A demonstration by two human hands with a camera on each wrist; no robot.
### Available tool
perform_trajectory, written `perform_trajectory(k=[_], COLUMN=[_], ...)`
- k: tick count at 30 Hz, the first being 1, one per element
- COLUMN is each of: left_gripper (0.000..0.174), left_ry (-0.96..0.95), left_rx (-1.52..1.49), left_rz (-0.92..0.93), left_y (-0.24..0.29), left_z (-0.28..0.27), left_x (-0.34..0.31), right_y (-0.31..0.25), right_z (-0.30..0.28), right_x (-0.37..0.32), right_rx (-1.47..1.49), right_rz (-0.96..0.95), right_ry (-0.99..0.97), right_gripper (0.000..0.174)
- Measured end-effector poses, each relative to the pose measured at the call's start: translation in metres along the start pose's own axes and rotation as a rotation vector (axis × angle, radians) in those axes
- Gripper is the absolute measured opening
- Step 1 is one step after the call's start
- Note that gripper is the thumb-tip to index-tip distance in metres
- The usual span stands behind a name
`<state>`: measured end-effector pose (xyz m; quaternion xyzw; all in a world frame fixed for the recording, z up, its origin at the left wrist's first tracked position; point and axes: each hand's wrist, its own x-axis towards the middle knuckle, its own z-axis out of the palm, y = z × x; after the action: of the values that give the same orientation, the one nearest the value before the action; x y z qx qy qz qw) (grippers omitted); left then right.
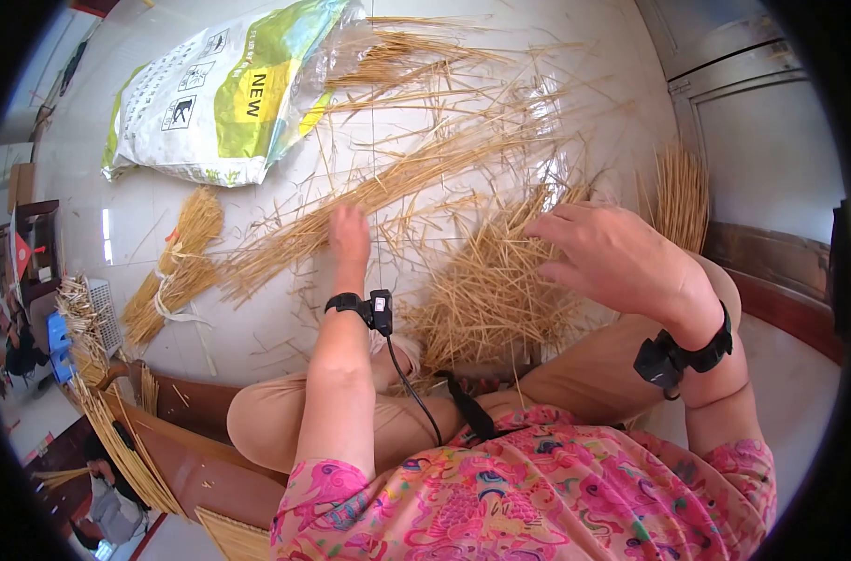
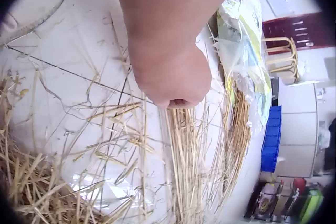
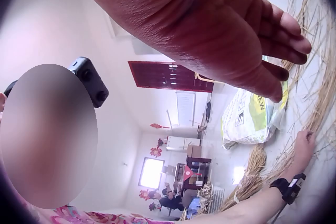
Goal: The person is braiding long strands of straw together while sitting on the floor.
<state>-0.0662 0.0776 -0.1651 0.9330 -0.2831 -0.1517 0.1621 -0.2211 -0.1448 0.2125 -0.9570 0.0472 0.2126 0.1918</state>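
Observation:
My left hand (image 1: 350,236) grips a long bundle of straw stalks (image 1: 402,182) lying slantwise over the tiled floor. In the left wrist view that hand (image 2: 173,80) is a curled fist, with stalks (image 2: 186,166) running out beyond it. Over a heap of short, tangled straw (image 1: 491,290) hovers my right hand (image 1: 613,252), its fingers loosely bent. The right wrist view shows this hand (image 3: 236,40) with fingers spread forward and nothing in its grasp. A tied straw bundle (image 1: 178,266), bound with a pale strip, lies left of the left hand.
A white and green printed bag (image 1: 229,93) lies at the back left, more straw (image 1: 397,56) spilling from its mouth. Another straw bundle (image 1: 680,196) leans by the metal cabinet (image 1: 771,140) at right. Brown wooden boards (image 1: 187,430) and a white basket (image 1: 105,313) are at left.

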Motion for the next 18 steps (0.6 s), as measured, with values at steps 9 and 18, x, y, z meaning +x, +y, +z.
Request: perform_trajectory(k=[9,18], left_gripper=[0.023,0.012], left_ry=[-0.135,-0.312], left_rx=[0.101,-0.172], left_rz=[0.079,0.208], left_y=[-0.014,-0.021], left_z=[0.061,0.009], left_x=[-0.017,0.004], right_y=[-0.004,0.005], right_z=[-0.003,-0.004], right_x=[0.001,-0.002], right_rx=[0.011,0.013], right_rz=[0.077,0.018], right_ry=[-0.083,-0.012], right_gripper=[0.032,0.023])
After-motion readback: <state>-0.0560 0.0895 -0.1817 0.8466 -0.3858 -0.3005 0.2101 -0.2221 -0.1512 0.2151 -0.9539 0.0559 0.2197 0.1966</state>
